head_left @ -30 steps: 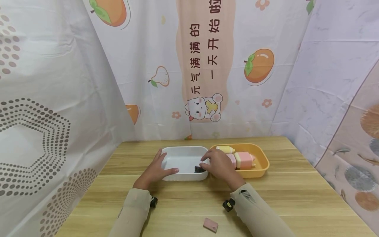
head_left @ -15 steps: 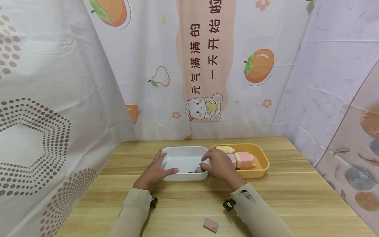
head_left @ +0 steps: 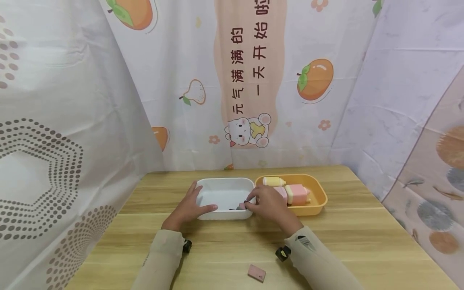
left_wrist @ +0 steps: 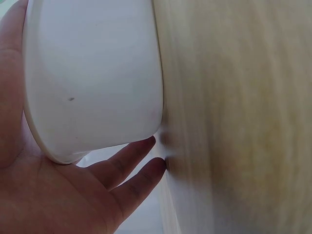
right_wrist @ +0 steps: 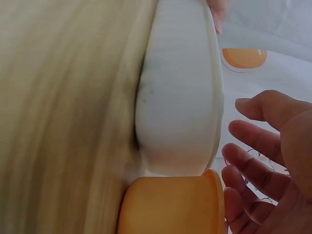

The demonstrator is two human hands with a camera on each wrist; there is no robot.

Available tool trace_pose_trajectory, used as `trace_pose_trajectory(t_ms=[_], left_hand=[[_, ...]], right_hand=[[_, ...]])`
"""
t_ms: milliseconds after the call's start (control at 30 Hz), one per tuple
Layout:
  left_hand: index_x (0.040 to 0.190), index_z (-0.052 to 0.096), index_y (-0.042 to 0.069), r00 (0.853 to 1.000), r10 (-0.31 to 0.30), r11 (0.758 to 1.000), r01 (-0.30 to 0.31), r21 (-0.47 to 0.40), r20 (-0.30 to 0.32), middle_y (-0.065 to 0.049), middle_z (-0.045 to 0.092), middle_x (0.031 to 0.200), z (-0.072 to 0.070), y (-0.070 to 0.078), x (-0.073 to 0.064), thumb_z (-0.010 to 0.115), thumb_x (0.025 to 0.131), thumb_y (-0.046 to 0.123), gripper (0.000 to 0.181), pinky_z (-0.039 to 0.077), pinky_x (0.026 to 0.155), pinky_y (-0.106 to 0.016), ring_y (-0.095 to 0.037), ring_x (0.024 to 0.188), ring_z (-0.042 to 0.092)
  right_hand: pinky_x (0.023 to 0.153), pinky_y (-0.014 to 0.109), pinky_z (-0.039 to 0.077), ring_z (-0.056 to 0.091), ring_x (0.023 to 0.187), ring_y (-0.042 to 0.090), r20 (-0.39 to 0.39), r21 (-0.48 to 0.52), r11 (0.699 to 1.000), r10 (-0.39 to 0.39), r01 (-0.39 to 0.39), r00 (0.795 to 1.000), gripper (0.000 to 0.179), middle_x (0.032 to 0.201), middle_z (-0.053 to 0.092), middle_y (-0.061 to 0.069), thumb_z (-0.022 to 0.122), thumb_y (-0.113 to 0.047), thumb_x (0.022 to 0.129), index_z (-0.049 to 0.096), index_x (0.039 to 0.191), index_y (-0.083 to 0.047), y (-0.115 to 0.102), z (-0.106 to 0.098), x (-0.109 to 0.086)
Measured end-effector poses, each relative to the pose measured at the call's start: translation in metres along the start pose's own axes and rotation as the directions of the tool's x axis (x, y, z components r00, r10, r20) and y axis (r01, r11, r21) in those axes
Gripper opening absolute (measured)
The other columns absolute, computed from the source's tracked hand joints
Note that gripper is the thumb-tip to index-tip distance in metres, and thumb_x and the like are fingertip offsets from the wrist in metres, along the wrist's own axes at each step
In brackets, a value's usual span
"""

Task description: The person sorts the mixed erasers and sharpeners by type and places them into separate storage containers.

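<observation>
A white tray (head_left: 224, 214) stands on the table, with a small pinkish piece (head_left: 242, 206) and dark bits in its front right corner. Too little shows to tell their kind. My left hand (head_left: 187, 207) rests on the tray's left end, thumb over the front rim. In the left wrist view, its straight fingers (left_wrist: 139, 187) lie past the tray's end, near the tabletop. Over the tray's right end is my right hand (head_left: 270, 205); the right wrist view shows its fingers (right_wrist: 256, 134) spread and loosely bent, holding nothing.
An orange tray (head_left: 319, 200) stands close against the white tray's right end, containing a pink bottle-shaped piece (head_left: 298, 194) and a yellow one (head_left: 272, 181). A flat pink block (head_left: 256, 273) lies on the wooden table (head_left: 217, 249) between the forearms. Printed cloth (head_left: 181, 133) hangs behind.
A dark mass below my right fingertips gave way to a pinkish piece and dark bits in the white tray. Both hands have stayed almost in place; the view shifted slightly.
</observation>
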State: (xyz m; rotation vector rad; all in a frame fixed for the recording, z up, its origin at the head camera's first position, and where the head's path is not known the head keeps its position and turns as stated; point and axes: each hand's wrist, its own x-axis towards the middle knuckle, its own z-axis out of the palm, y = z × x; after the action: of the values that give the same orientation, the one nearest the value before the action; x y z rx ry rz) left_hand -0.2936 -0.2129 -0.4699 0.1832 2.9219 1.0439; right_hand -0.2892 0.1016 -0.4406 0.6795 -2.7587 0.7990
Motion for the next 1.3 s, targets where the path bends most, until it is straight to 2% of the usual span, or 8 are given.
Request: trace_pose_trajectory(t_ms=[133,367,533,767,867,967,1133,1300], left_hand=[[0.165,0.025,0.011,1.0,-0.004,1.0,0.004,-0.016,0.0,-0.007,-0.004,0.176,0.0,0.0,-0.001,0.077,0.077,0.074,0.12,0.027,0.12,-0.068,-0.041,0.159,0.018],[0.165,0.025,0.013,1.0,-0.011,0.999,0.011,-0.044,-0.002,-0.005,-0.004,0.176,0.0,0.001,-0.002,0.078,0.075,0.074,0.121,0.027,0.12,-0.068,-0.04,0.159,0.017],[0.165,0.026,0.014,1.0,-0.016,0.999,0.016,-0.03,-0.002,-0.004,-0.003,0.176,0.0,0.001,-0.002,0.078,0.075,0.075,0.121,0.028,0.12,-0.068,-0.04,0.159,0.018],[0.165,0.025,0.014,1.0,-0.026,0.999,0.026,-0.024,0.001,-0.004,-0.004,0.176,-0.001,0.002,-0.004,0.079,0.074,0.074,0.122,0.027,0.12,-0.068,-0.041,0.159,0.018],[0.165,0.025,0.014,1.0,-0.027,0.999,0.027,-0.028,-0.002,-0.004,-0.004,0.176,-0.001,0.001,-0.003,0.078,0.074,0.075,0.122,0.027,0.12,-0.068,-0.04,0.159,0.017],[0.165,0.025,0.013,1.0,-0.023,0.999,0.022,-0.035,-0.004,-0.005,-0.004,0.176,-0.001,0.0,-0.003,0.078,0.074,0.076,0.122,0.026,0.12,-0.069,-0.04,0.159,0.017],[0.165,0.025,0.014,1.0,-0.015,0.999,0.015,-0.044,-0.001,-0.006,-0.004,0.176,-0.002,0.002,-0.004,0.078,0.075,0.075,0.122,0.026,0.12,-0.069,-0.04,0.159,0.017],[0.165,0.024,0.013,1.0,-0.012,0.999,0.012,-0.043,0.003,-0.005,-0.005,0.176,-0.001,0.002,-0.004,0.078,0.075,0.074,0.121,0.027,0.12,-0.068,-0.04,0.159,0.016]], right_hand=[[0.071,0.026,0.049,0.055,0.078,0.008,0.009,-0.003,0.999,-0.039,0.039,0.999,0.012,0.09,0.071,-0.004,0.084,-0.037,0.087,0.08,0.086,-0.026,0.002,0.002,-0.008],[0.07,0.024,0.046,0.051,0.081,0.006,-0.014,-0.057,0.99,-0.128,0.127,0.992,0.009,0.087,0.065,-0.008,0.083,-0.034,0.086,0.076,0.082,-0.029,0.0,0.001,-0.027],[0.072,0.026,0.048,0.053,0.083,0.006,-0.004,-0.062,0.988,-0.144,0.144,0.99,0.012,0.095,0.065,-0.012,0.084,-0.034,0.085,0.08,0.09,-0.025,-0.001,-0.001,-0.039],[0.084,0.037,0.053,0.059,0.094,0.01,0.023,-0.112,0.978,-0.177,0.179,0.984,0.024,0.102,0.069,-0.007,0.082,-0.036,0.085,0.08,0.102,-0.019,0.003,0.0,-0.052],[0.084,0.038,0.054,0.059,0.097,0.011,0.051,-0.123,0.975,-0.179,0.185,0.982,0.024,0.102,0.068,-0.007,0.082,-0.036,0.085,0.08,0.101,-0.018,0.004,-0.002,-0.058],[0.081,0.036,0.054,0.06,0.094,0.011,0.109,-0.124,0.971,-0.191,0.204,0.975,0.023,0.1,0.068,-0.005,0.081,-0.037,0.086,0.081,0.099,-0.018,0.004,-0.005,-0.063],[0.073,0.031,0.053,0.058,0.084,0.005,0.202,-0.116,0.959,-0.23,0.257,0.952,0.022,0.094,0.069,-0.008,0.083,-0.039,0.083,0.08,0.094,-0.02,0.006,-0.01,-0.075],[0.065,0.023,0.046,0.051,0.076,0.0,0.281,-0.106,0.948,-0.262,0.301,0.923,0.022,0.087,0.061,-0.016,0.084,-0.046,0.08,0.078,0.089,-0.026,0.007,-0.013,-0.086]])
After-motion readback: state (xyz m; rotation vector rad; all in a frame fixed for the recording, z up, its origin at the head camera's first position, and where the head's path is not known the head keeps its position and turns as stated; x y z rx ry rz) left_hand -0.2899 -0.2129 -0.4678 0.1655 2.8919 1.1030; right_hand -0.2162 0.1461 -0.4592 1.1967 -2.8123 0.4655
